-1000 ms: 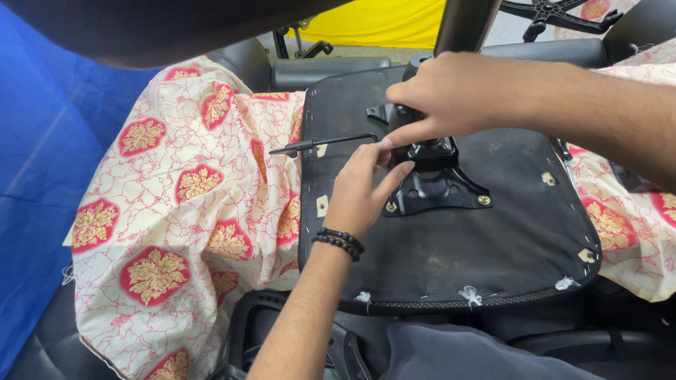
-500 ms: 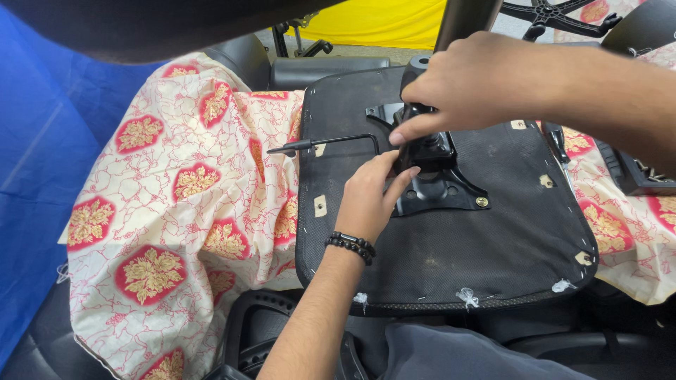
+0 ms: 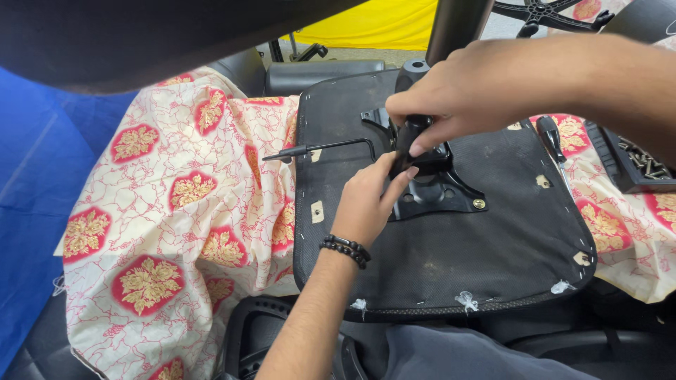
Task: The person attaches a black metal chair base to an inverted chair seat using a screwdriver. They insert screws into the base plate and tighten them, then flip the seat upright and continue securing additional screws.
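Hands worked on the black underside of an upturned chair seat (image 3: 451, 260), which lay on a cream cloth with red and gold medallions (image 3: 176, 232). Nearest, the left hand (image 3: 366, 204), a dark bead bracelet (image 3: 345, 250) on its wrist, pressed its gathered fingertips against the black metal bracket (image 3: 436, 190) at the seat's centre. Just beyond, toward 12 o'clock, the right hand (image 3: 458, 95) pinched a dark handle (image 3: 407, 141), possibly a screwdriver, upright over the bracket. A thin lever (image 3: 317, 149) reached toward 9 o'clock. At 3 o'clock sat a tray of screws (image 3: 637, 162).
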